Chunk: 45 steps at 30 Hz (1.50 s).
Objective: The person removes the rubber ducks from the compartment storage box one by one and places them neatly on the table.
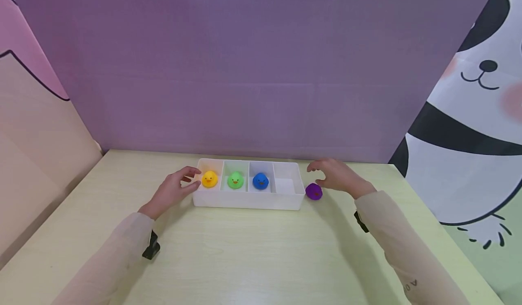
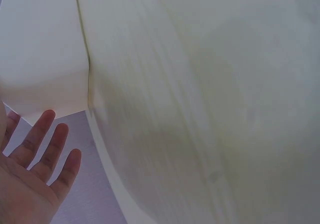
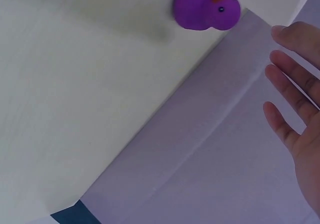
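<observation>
Right hand (image 1: 338, 176): thumb and fingers well apart with a wide gap, fingers bent a bit in the head view, grip not closed on anything. Nearest thing is the purple duck (image 1: 314, 191). Thumb tip sits right by the top of it in the head view; can't tell if it touches. Right wrist view has four digits spread, every visible tip clear of the duck. Duck is on the table (image 1: 253, 255), outside the white tray (image 1: 248, 200), just beside its right end; can't tell if duck and tray wall make contact. Left hand (image 1: 173, 191): thumb and fingers also apart, gap facing the left end of the tray, nothing clamped. Fingertips and thumb tip are right at the tray's left wall; contact unclear from the head view. Left wrist view has the fingers fanned out, one tip overlapping the tray edge, can't call it touch or near. Tray runs left to right in front of the purple backdrop (image 1: 248, 78), four compartments in a row. From the left: yellow duck (image 1: 210, 179) in the first, green duck (image 1: 235, 180) in the second, blue duck (image 1: 260, 181) in the third. Left hand is nearest the yellow one.
</observation>
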{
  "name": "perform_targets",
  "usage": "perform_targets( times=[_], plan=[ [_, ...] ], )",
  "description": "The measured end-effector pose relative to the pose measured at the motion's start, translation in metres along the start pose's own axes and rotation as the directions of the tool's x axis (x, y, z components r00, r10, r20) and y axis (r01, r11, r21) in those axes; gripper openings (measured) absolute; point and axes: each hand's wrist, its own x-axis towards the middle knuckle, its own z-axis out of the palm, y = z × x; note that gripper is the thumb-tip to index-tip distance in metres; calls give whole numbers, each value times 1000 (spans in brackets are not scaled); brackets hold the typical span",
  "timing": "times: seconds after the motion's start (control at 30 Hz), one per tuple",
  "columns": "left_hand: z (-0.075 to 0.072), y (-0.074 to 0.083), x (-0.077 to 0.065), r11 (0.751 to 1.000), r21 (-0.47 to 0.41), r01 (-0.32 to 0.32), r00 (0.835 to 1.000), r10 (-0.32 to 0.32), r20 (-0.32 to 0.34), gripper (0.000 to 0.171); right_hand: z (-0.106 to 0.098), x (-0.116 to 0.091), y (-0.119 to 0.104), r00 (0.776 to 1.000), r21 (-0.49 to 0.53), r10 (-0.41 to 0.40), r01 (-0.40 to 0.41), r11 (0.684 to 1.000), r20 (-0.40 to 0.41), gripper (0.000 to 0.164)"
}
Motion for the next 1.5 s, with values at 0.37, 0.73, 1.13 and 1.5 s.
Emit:
perform_targets(
  times=[0.37,0.73,1.13,1.5],
  plan=[
    [0,-1,-1,1000,4,-8,1000,8,-2,37,-9,21,-22,1000,9,-10,10,1000,-3,31],
    [0,0,-1,1000,-2,0,1000,0,-1,37,1,41,-42,998,21,-63,63,998,-25,29],
    [1,-2,1,1000,-5,20,1000,-19,6,37,11,64,-66,991,67,-127,129,989,-32,28],
    [0,-2,1,1000,-3,13,1000,-13,4,37,29,80,-81,994,13,-108,107,994,9,28]
  ],
)
